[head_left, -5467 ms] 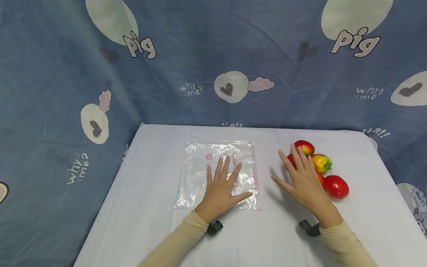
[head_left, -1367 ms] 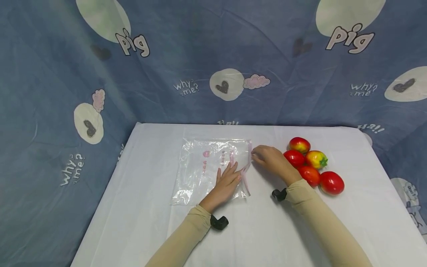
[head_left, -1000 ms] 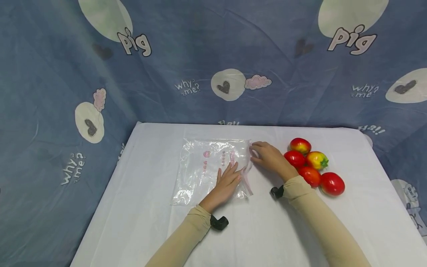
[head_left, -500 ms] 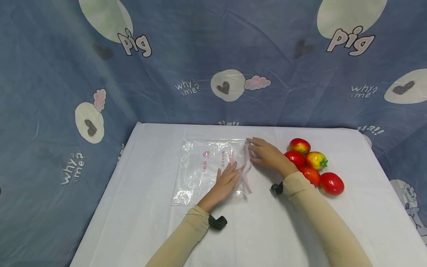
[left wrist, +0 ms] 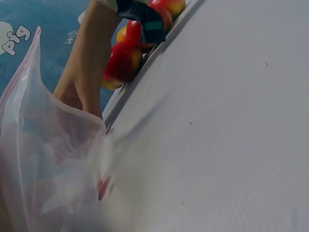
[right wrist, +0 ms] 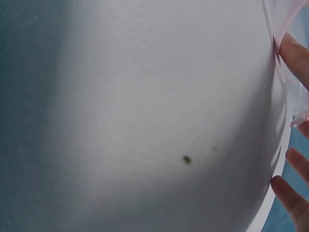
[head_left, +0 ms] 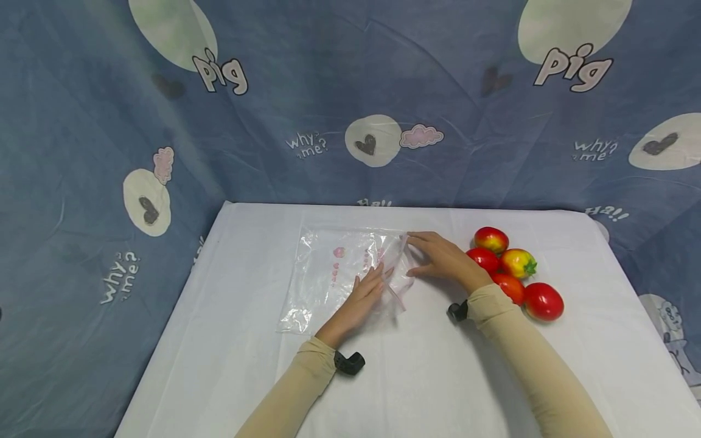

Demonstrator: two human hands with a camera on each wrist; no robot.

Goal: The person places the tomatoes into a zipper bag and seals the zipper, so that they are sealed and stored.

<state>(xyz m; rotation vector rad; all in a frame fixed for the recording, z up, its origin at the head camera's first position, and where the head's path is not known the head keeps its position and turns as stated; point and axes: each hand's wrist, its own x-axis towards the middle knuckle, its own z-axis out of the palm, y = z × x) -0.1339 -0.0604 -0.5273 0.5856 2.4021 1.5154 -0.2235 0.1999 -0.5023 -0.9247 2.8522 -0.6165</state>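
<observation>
A clear zip-lock bag (head_left: 314,286) with a pink-edged mouth and small pink prints lies on the white table. My left hand (head_left: 353,307) is over its right part, fingers pinching the mouth's edge, which stands raised. In the left wrist view the bag (left wrist: 58,159) shows its mouth parted. My right hand (head_left: 440,258) touches the far corner of the mouth, thumb and fingers spread apart. Seen from the right wrist, thin film is against its fingers (right wrist: 294,53), and the other fingers are straight. The left thumb is hidden in the head view.
Right of the right hand lie several red and yellow fruits or vegetables: a red-yellow one (head_left: 491,240), a yellow-red one with green leaves (head_left: 518,263), and a large red one (head_left: 544,302). A printed blue cloth (head_left: 306,176) hangs behind the white table (head_left: 241,292).
Both hands began spread, the left over the bag and the right by the fruits. The right hand then moved left to the bag's mouth. Lately the left shifted slightly left, and the mouth edge rose.
</observation>
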